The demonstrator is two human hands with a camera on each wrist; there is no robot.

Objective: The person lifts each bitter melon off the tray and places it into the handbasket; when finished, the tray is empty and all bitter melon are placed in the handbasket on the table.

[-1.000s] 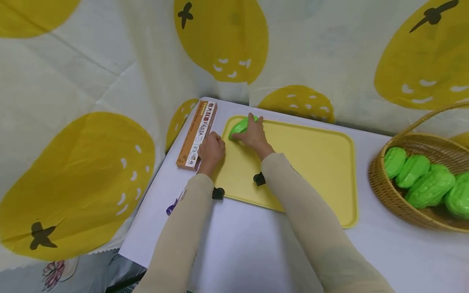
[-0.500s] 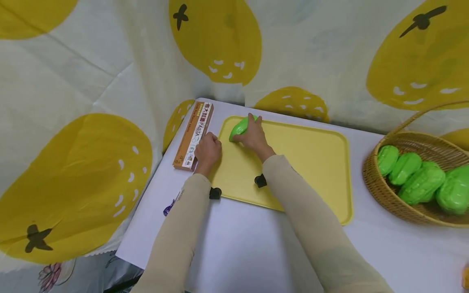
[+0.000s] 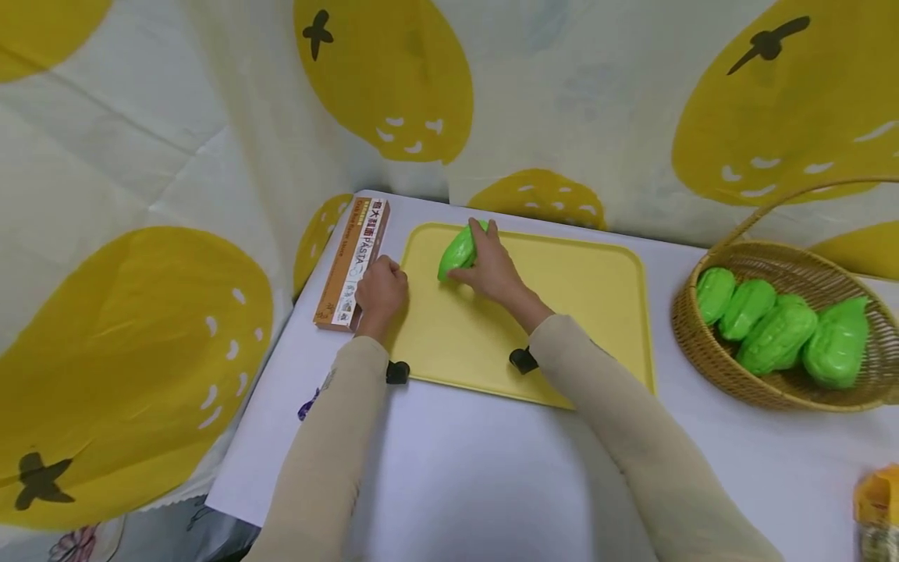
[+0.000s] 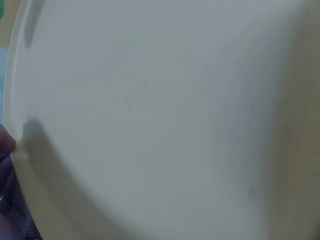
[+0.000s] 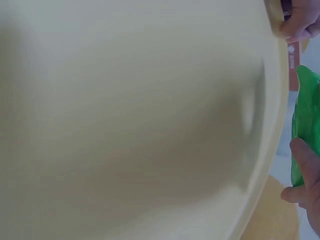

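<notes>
In the head view my right hand grips a shiny green wrapped package over the far left part of a yellow tray. The right wrist view has the same package at its right edge, with thumb and fingers on it. At the tray's left rim is my left hand, fingers curled. The left wrist view catches a bit of this hand pinching the rim; most of it is out of that frame. What is inside the green wrapping is hidden.
An orange and white pasta box lies left of the tray. To the right stands a handled wicker basket with several green packages. A small purple item is near the left sleeve, and an orange-topped item at lower right.
The head view has turned to the right. My right hand has moved the green package slightly right and nearer over the tray, away from the far left corner. The left hand stays at the rim.
</notes>
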